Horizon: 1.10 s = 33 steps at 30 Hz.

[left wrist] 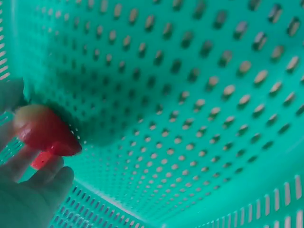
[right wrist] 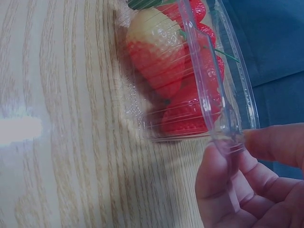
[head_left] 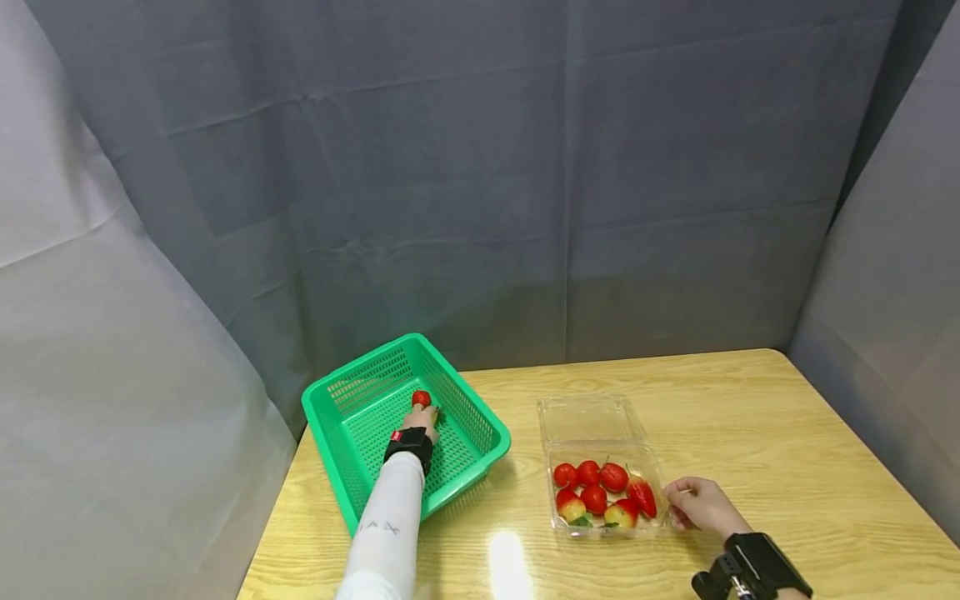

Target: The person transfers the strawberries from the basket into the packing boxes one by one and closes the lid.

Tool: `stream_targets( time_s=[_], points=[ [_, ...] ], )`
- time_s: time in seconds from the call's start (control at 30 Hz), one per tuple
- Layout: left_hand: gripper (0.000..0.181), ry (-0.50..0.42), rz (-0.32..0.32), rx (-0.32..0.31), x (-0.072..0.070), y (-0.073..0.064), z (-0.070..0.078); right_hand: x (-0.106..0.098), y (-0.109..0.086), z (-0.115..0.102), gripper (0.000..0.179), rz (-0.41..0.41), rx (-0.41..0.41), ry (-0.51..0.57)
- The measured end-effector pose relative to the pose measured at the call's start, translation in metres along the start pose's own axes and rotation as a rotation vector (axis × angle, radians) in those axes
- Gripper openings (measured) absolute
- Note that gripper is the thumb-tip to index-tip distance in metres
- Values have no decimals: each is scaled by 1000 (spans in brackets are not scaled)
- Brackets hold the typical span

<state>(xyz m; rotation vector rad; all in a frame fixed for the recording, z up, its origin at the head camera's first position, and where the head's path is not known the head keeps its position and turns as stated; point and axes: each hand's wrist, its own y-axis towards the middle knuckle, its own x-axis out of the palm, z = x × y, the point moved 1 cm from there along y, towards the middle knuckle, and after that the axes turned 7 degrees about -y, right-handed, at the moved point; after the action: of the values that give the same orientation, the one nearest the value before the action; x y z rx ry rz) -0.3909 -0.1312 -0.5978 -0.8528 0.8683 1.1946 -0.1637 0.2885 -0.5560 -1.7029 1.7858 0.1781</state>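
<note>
Strawberries (head_left: 594, 500) | clear box (head_left: 592, 452): several, lid (head_left: 588, 419) open | green basket (head_left: 453, 392): two

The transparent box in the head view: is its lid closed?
No, the lid is folded back at the box's far side, leaving the strawberries uncovered.
</note>
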Motion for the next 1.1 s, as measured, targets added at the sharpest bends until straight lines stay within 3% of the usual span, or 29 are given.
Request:
stream_targets(
  time_s=[0.1,0.13,0.2,0.23,0.3,0.33,0.4,0.43,0.53,0.63,0.73,0.83,0.97,1.1],
  points=[
    [47,22,62,103,65,54,-65,1,0,1,21,-7,12,-7],
    [44,39,71,130,78,65,-77,1,0,0,21,-6,15,-10],
    [39,22,92,163,88,74,-87,1,1,0,21,-6,15,-13],
    [38,1,73,130,76,66,-76,2,1,0,21,-7,14,-14],
    [35,-51,79,75,34,38,-36,2,1,-1,22,-7,18,-11],
    [35,-72,120,62,10,22,-12,3,1,-1,22,-8,18,-12],
    [34,-105,245,116,-29,-3,31,3,1,-1,22,-11,19,-10],
    [36,-130,268,109,-50,-14,57,3,1,-1,22,-11,18,-11],
    [37,-133,416,281,-85,-32,116,2,1,-1,22,-10,17,-15],
    [38,-107,423,466,-99,-46,170,1,1,0,23,-4,16,-20],
    [40,-45,365,630,-89,-64,212,2,1,-1,23,-2,19,-14],
    [38,27,265,716,-63,-85,240,4,1,-2,23,-3,20,-1],
    [35,144,158,760,-14,-108,253,7,1,-3,22,4,15,4],
    [31,259,101,760,34,-121,248,8,1,-4,21,7,7,-1]
  ],
)
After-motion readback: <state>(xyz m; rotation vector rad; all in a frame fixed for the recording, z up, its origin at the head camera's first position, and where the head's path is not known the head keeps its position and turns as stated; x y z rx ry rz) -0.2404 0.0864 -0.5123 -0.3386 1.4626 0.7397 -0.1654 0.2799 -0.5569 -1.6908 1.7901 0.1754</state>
